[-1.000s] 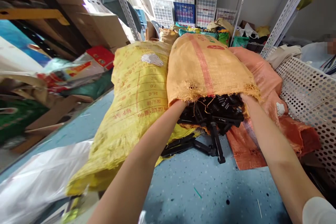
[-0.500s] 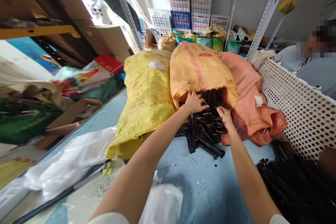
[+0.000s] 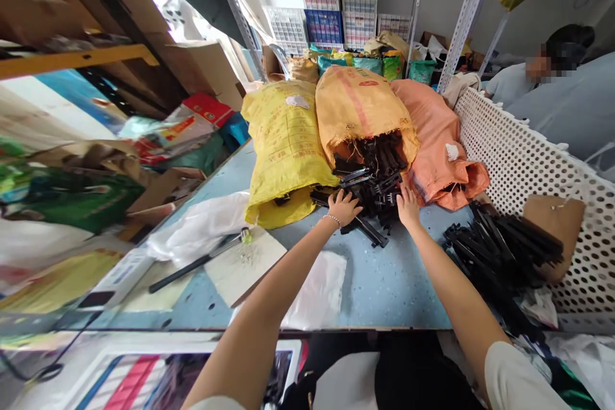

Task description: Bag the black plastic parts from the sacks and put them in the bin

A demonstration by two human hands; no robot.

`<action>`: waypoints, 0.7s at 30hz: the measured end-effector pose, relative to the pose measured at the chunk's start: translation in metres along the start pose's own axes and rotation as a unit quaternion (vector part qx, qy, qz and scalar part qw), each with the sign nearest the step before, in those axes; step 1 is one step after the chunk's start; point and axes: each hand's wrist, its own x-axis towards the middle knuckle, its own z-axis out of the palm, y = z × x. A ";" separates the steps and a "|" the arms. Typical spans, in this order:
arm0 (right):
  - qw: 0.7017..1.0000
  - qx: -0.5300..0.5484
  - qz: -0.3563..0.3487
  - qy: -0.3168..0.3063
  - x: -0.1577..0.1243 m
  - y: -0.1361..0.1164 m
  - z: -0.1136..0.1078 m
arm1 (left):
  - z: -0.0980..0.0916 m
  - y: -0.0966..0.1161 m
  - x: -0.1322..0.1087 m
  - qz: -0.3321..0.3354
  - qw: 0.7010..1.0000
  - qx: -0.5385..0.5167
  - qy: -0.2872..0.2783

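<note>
A heap of black plastic parts (image 3: 372, 195) spills from the mouth of an orange-yellow woven sack (image 3: 365, 99) onto the blue table. On the left side of the heap lies my left hand (image 3: 344, 209), fingers spread over the parts, a beaded bracelet at its wrist. My right hand (image 3: 407, 205) rests along the heap's right side, fingers stretched out and touching its edge. Neither hand is closed around a part. To the left leans a yellow woven sack (image 3: 283, 147), its mouth gaping toward me; to the right lies a salmon-coloured sack (image 3: 432, 141).
A hammer (image 3: 202, 261) lies on a pale board (image 3: 247, 269) beside white plastic bags (image 3: 202, 224). More black parts (image 3: 500, 243) are piled at right by a white perforated basket (image 3: 538, 160). Another person (image 3: 542, 70) is beyond it. Stacked crates (image 3: 324, 25) stand behind.
Both hands have come out of the sack's mouth toward me, and more black parts now lie in front of it. The view has tilted down, showing the table's front edge.
</note>
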 end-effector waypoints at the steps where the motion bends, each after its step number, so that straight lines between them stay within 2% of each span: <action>1: 1.000 -0.014 0.005 -0.002 -0.015 0.003 0.000 | 0.005 0.008 -0.013 -0.010 1.000 -0.003 0.006; 4: 0.998 -0.058 0.024 -0.015 -0.051 0.009 0.001 | 0.022 0.040 -0.052 -0.059 0.997 -0.016 0.040; 6: 0.996 -0.079 0.030 -0.030 -0.063 0.009 -0.002 | 0.034 0.061 -0.071 -0.077 0.995 -0.024 0.061; 9: 0.995 -0.084 0.014 -0.059 -0.064 0.006 -0.015 | 0.048 0.079 -0.080 -0.085 0.992 -0.070 0.068; 12: 0.991 -0.086 -0.007 -0.101 -0.057 0.002 -0.035 | 0.054 0.078 -0.072 -0.095 0.981 -0.159 0.059; 16: 0.984 -0.096 -0.008 -0.152 -0.059 -0.002 -0.062 | 0.048 0.056 -0.065 -0.067 0.965 -0.241 0.076; 19: 0.981 -0.103 -0.001 -0.166 -0.074 -0.008 -0.080 | 0.039 0.043 -0.075 -0.047 0.942 -0.314 0.113; 21: 0.982 -0.102 -0.004 -0.161 -0.092 -0.015 -0.086 | 0.035 0.041 -0.089 -0.038 0.922 -0.355 0.152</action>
